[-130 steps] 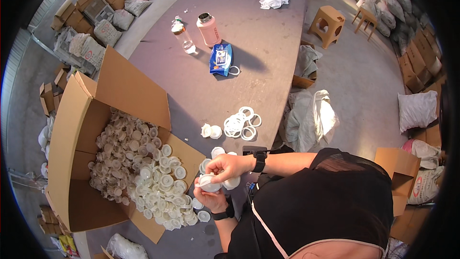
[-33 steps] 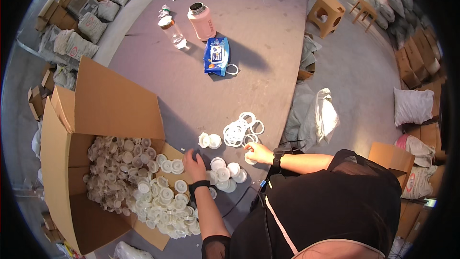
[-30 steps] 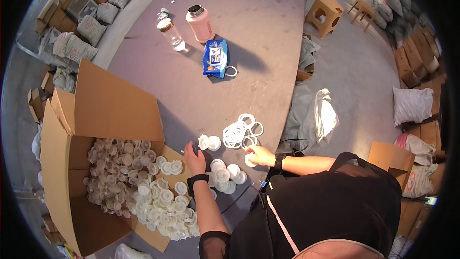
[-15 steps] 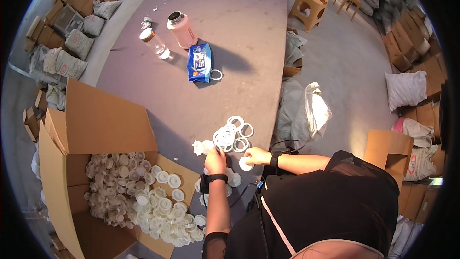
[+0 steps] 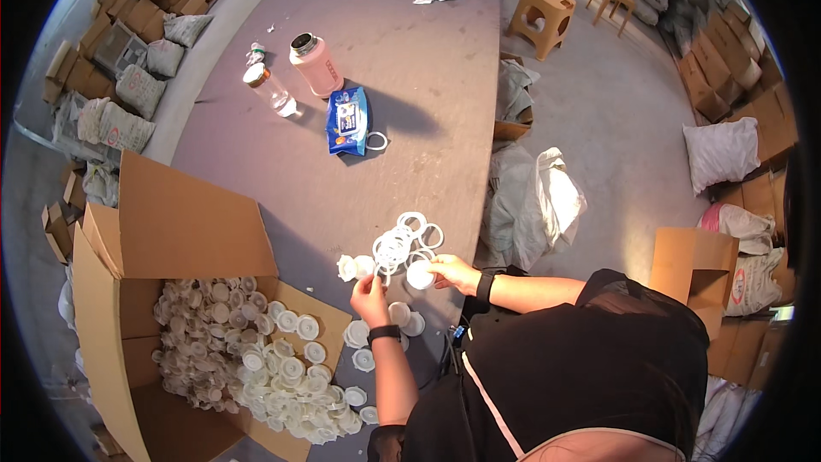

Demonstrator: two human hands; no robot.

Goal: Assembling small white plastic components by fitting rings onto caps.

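Observation:
My right hand (image 5: 457,275) grips a round white plastic cap (image 5: 420,275) between its fingertips, at the near edge of a pile of white rings (image 5: 392,247). Close by on the left, the fingers of my left hand (image 5: 369,302) are pinched at the pile's lower edge, on what looks like a single white ring (image 5: 382,273). Two pale caps (image 5: 347,268) lie just beyond my left fingers. Several more loose caps (image 5: 357,334) rest on the table around my left wrist.
A cardboard box (image 5: 192,218) lies open at the left, whitish caps (image 5: 291,368) spilling over its flap. Farther along the table (image 5: 428,162) stand a blue wipes pack (image 5: 347,122), a pink bottle (image 5: 317,66) and a clear bottle (image 5: 272,92). Sacks (image 5: 534,210) lie right of the table edge.
My right hand has brought its cap leftward and up to the rings. My left hand has drawn back slightly from the two caps to the rings' lower edge. The view has shifted slightly.

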